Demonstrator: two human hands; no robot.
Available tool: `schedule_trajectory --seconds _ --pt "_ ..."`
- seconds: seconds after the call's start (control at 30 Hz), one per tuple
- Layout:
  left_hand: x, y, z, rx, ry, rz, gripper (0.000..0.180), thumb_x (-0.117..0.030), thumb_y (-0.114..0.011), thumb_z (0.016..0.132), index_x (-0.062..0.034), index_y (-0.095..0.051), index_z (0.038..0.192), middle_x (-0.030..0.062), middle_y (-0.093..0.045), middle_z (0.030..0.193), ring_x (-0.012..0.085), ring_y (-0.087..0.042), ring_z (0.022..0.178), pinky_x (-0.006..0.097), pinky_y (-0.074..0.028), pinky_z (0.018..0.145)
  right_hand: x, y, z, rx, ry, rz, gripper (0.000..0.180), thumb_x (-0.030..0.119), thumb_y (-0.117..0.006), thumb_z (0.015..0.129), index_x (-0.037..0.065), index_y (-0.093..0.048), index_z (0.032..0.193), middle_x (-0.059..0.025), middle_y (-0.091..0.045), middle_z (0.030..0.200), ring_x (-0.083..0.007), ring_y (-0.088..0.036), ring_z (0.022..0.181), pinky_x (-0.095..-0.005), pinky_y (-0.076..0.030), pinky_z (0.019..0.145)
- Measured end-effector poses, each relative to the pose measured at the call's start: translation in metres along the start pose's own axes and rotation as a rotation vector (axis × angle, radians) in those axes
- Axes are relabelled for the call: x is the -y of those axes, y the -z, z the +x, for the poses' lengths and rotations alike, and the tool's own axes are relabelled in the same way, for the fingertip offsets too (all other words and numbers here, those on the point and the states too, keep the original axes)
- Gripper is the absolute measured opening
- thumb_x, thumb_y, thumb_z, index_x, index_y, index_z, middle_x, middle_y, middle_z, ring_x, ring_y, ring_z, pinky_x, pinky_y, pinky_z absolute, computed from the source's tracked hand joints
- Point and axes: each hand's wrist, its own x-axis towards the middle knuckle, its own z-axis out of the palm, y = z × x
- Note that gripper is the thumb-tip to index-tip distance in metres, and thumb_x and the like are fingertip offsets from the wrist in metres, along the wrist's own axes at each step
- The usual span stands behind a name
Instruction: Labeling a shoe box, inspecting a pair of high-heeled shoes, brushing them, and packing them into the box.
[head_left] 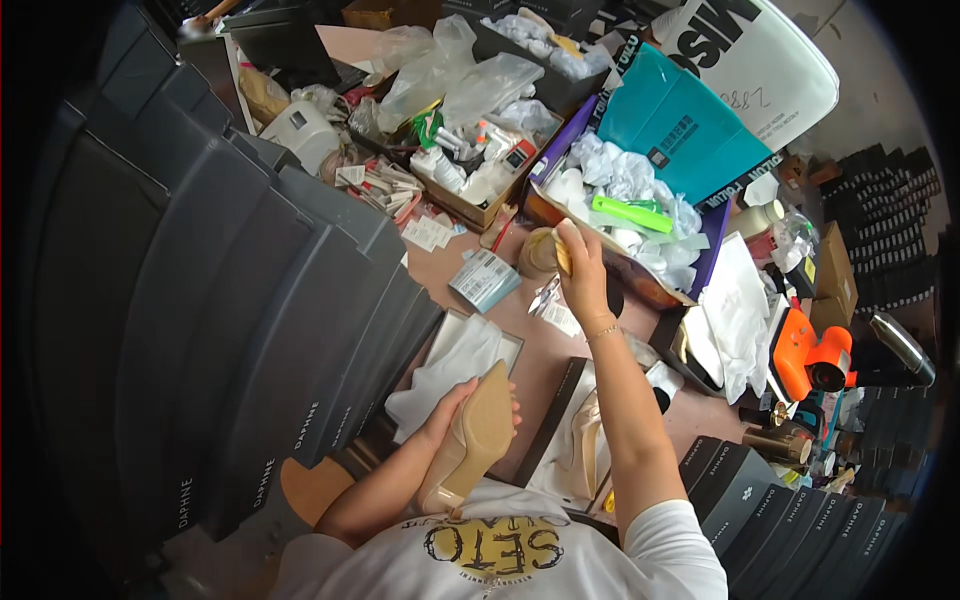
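Beige in the head view, one high-heeled pump (482, 408) sits sole-up, clasped by the left hand (450, 408). The right hand (584, 272) pinches one yellowish pad (563, 259) beside one round jar (535, 254). Apparently it is dabbing; the next move likely calls for a steady pump. Bodyward of the right fingers, a second pump (580, 450) lies in one open shoebox (547, 420).

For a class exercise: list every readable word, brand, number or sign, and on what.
Wording left unquoted.
Dark grey cardboard boxes: pale lettering readable.
White T-shirt: dark lettering readable.
White rounded panel: large letters readable, handwriting unclear.
Teal cardboard flap: border letters readable, centre blurred.
Pale blue carton, white paper slips: too small.
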Motion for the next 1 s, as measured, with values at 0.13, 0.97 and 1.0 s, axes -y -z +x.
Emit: schedule_trajectory --seconds 0.13,0.97,1.0 --pt "-0.005 -0.004 -0.007 0.020 -0.028 0.031 0.066 -0.051 -0.042 0.092 -0.0018 -0.039 0.135 0.0180 -0.056 0.114 0.0309 -0.059 0.104 0.047 -0.049 0.091 0.011 -0.002 0.017 -0.012 0.020 -0.269 0.037 0.016 -0.060 0.085 0.011 -0.057 0.121 -0.0206 -0.047 0.128 -0.0402 -0.052 0.110 -0.0432 -0.046 0.091" --pt "0.049 -0.037 -0.008 -0.099 0.081 0.388 0.049 -0.046 -0.035 0.097 -0.0063 -0.051 0.119 0.0145 -0.061 0.104 0.0218 -0.063 0.089 0.036 -0.053 0.077 0.200 0.101 -0.205 0.643 -0.100 -0.150 0.004 0.011 -0.059 0.079 0.010 -0.056 0.081 -0.0070 -0.052 0.067 -0.0262 -0.060 0.059 -0.0362 -0.047 0.046" --pt "0.049 -0.044 -0.011 -0.059 0.107 0.380 0.048 -0.046 -0.034 0.097 -0.0065 -0.051 0.119 0.0136 -0.061 0.103 0.0217 -0.063 0.088 0.034 -0.052 0.077 0.192 0.093 -0.200 0.484 -0.098 -0.093 0.005 0.012 -0.059 0.079 0.010 -0.055 0.081 -0.0069 -0.053 0.068 -0.0266 -0.060 0.059 -0.0371 -0.047 0.047"
